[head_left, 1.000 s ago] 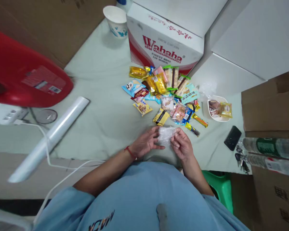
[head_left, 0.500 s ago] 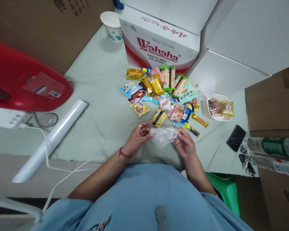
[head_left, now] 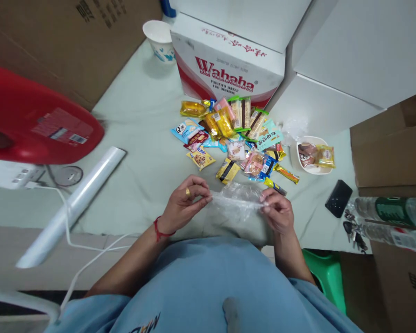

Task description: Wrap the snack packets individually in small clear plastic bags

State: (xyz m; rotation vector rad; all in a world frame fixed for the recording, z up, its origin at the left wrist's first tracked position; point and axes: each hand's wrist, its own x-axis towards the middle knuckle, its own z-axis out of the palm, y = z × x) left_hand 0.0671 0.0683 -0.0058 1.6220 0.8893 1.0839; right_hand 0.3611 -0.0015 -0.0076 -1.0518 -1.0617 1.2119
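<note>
A clear, crinkled plastic film (head_left: pixel 236 201) with a gathered edge stretches between my two hands, just above the table's front part. My left hand (head_left: pixel 189 201), with a ring and a red cord at the wrist, pinches its left end. The right end is pinched by my right hand (head_left: pixel 278 210). Right behind the film lies a pile of wrapped snacks, among them a yellow packet with a black band (head_left: pixel 228 171), a blue packet (head_left: pixel 186 131), golden-wrapped cakes (head_left: pixel 220 122) and a thin yellow-and-blue stick packet (head_left: pixel 275 186).
Behind the snacks stands a Wahaha carton (head_left: pixel 229 69) with a paper cup (head_left: pixel 160 42) beside it. To the right are a white bowl (head_left: pixel 294 155) holding packets, a black phone-like object (head_left: pixel 339 199), keys (head_left: pixel 355 236) and bottles (head_left: pixel 391 209). At left are a red jug (head_left: pixel 38 115) and a film roll (head_left: pixel 72 203).
My hands have moved apart, the left one to the left and the right one to the right. Between them the bunched film is now drawn out wider.
</note>
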